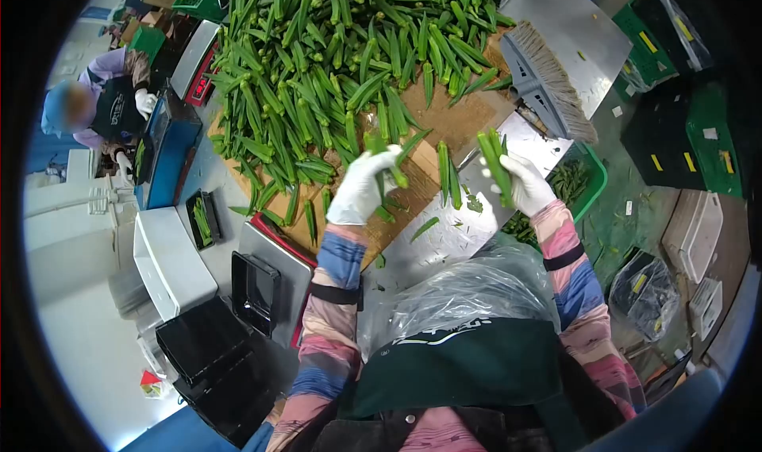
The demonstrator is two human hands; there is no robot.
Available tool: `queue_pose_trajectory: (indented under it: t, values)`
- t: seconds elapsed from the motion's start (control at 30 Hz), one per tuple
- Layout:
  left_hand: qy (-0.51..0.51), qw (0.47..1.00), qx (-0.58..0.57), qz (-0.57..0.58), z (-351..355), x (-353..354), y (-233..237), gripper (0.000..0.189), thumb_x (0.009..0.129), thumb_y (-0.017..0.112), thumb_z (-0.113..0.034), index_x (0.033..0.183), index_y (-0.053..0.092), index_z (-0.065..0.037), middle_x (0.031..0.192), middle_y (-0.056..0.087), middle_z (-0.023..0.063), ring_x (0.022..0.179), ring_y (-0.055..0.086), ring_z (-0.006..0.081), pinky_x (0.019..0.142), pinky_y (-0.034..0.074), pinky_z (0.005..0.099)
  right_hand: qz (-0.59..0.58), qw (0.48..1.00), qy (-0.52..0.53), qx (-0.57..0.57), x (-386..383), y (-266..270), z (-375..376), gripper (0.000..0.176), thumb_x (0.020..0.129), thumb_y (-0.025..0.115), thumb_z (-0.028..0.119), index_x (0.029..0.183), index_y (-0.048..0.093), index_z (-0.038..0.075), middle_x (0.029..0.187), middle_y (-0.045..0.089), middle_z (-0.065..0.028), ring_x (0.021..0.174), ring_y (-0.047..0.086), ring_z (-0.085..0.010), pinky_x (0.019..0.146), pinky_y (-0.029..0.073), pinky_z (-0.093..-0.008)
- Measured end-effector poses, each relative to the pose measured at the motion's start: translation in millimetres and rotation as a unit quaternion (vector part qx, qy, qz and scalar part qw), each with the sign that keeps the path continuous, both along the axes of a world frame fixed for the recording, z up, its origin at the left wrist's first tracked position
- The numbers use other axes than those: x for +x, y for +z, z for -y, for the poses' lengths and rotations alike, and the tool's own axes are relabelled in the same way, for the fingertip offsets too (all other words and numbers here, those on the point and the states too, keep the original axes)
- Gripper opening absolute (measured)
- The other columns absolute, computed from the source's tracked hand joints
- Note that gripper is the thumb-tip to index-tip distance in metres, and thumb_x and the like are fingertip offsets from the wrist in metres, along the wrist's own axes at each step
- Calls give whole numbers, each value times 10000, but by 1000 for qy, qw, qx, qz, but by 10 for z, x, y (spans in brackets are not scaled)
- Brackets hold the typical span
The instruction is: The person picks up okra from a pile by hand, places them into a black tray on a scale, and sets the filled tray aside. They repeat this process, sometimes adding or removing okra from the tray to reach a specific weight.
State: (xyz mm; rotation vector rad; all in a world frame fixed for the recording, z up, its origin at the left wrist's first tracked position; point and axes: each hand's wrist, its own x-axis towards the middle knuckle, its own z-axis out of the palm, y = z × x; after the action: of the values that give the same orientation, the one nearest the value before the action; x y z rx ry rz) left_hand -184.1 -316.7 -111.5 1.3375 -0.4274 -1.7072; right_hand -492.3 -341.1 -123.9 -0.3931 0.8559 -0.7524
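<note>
A dark apron [476, 365] under crinkled clear plastic [468, 285] fills the foreground at six o'clock. Above it, the worker's white-gloved left hand [361, 188] closes on a few okra [381, 154] at the edge of the pile [333, 63], which spreads towards twelve o'clock over brown cardboard [452, 119]. The right hand [525, 184], at three o'clock, grips a bunch [492, 160] of ridged, tapering pods upright. The bunch looks loosely held; smooth gloves could let a pod slide onto the steel counter [444, 238] or into the green basket [591, 186] beside it. A stiff-bristled brush [548, 79] lies at one o'clock, glossy black trays [254, 289] at eight.
</note>
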Motion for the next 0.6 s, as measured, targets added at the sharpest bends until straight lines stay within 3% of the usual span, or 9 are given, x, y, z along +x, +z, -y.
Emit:
queue_pose_trajectory:
  t: [0.1, 0.2, 0.23, 0.3, 0.37, 0.4, 0.47, 0.53, 0.6]
  values:
    - [5, 992, -47, 119, 65, 226, 82, 136, 889, 636, -167, 945, 626, -43, 839, 652, 35, 728, 615, 141, 641, 495, 267, -182, 978, 64, -82, 67, -69, -84, 374, 865, 692, 168, 1186, 631, -14, 974, 679, -63, 837, 635, -164, 749, 529, -295]
    - [6, 951, -145, 273, 153, 14, -82, 121, 863, 661, -118, 957, 634, -46, 844, 662, 38, 732, 609, 129, 650, 490, 282, -405, 866, 143, -255, 304, -434, -156, 444, 793, 692, 160, 1187, 614, -29, 978, 691, -113, 876, 656, -214, 801, 532, -320]
    - [-2, 845, -224, 486, 172, -141, -194, 152, 844, 673, -90, 988, 629, -68, 854, 669, 67, 749, 635, 212, 672, 511, 338, -532, 774, 133, -316, 409, -713, -251, 425, 788, 713, 172, 1155, 617, -19, 962, 687, -164, 899, 673, -275, 835, 530, -353]
    - [-52, 673, -255, 692, 145, -365, -520, 189, 820, 688, -93, 998, 622, -85, 903, 668, 113, 814, 645, 324, 730, 521, 405, -602, 703, 144, -351, 672, -655, -369, 453, 770, 739, 191, 1158, 615, -7, 1013, 680, -226, 964, 678, -347, 858, 532, -401]
    - [-141, 627, -223, 733, 69, -460, -675, 271, 793, 682, -120, 1038, 573, -77, 929, 605, 155, 949, 599, 373, 775, 502, 493, -606, 703, 162, -335, 799, -638, -389, 498, 749, 762, 217, 1178, 614, 12, 1055, 681, -248, 994, 668, -393, 870, 530, -434]
    - [-156, 633, -194, 733, 78, -477, -617, 284, 793, 699, -144, 1042, 590, -61, 948, 634, 171, 912, 622, 369, 781, 514, 464, -606, 713, 176, -306, 832, -568, -370, 512, 746, 761, 217, 1191, 610, 13, 1055, 682, -251, 990, 672, -392, 871, 531, -433]
    - [-72, 790, -178, 582, 32, -375, -486, 301, 795, 712, -151, 1054, 602, -45, 951, 655, 152, 879, 640, 316, 773, 520, 419, -572, 747, 171, -293, 761, -642, -349, 553, 739, 739, 201, 1243, 597, 23, 1041, 681, -266, 987, 679, -389, 877, 531, -423]
    - [9, 909, -179, 377, -27, -85, -232, 342, 804, 733, -169, 1074, 613, 2, 951, 675, 99, 830, 638, 207, 754, 518, 336, -494, 819, 145, -253, 492, -585, -285, 538, 740, 740, 191, 1219, 608, -12, 979, 703, -185, 902, 689, -302, 838, 542, -376]
    - [82, 959, -86, 256, -151, 280, 115, 336, 821, 734, -150, 1105, 627, -5, 937, 648, 37, 788, 600, 105, 683, 501, 266, -390, 893, 119, -193, 209, -523, -172, 451, 759, 740, 159, 1154, 625, -27, 919, 686, -100, 822, 658, -208, 773, 541, -332]
